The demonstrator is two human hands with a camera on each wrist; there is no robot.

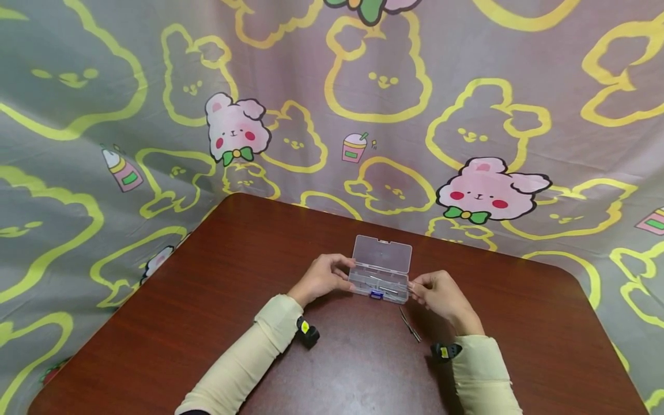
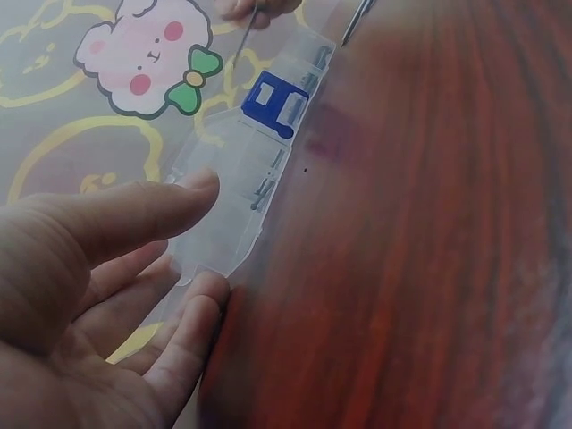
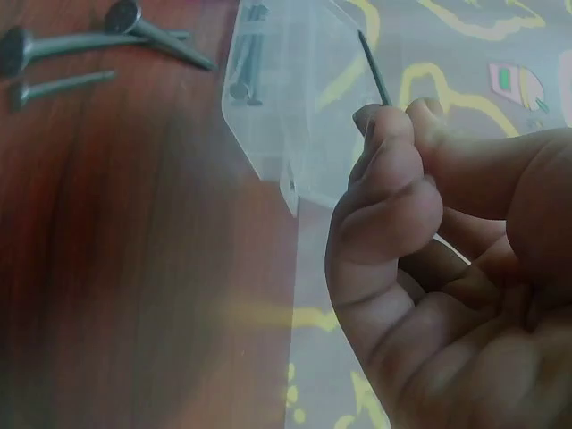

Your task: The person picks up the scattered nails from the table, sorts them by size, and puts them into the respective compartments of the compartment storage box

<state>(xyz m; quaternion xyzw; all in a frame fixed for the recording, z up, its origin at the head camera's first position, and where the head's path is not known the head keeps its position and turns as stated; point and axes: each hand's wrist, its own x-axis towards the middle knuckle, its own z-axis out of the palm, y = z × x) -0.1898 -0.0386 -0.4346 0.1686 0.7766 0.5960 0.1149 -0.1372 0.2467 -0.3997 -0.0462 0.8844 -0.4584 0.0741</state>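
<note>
A clear plastic box with a blue latch sits on the table, its lid raised at the back. My left hand grips the box's left end, the thumb at the front in the left wrist view. Between thumb and fingertips, my right hand pinches a thin nail by the box's right end. Its lower end is hidden by the fingers. Through the clear wall, nails show inside the box. Three loose nails lie on the table in front of the right end.
The brown wooden table extends around the box on every side. Behind it and to the left hangs a grey curtain with cartoon rabbits. Black wrist cameras are strapped at both sleeves.
</note>
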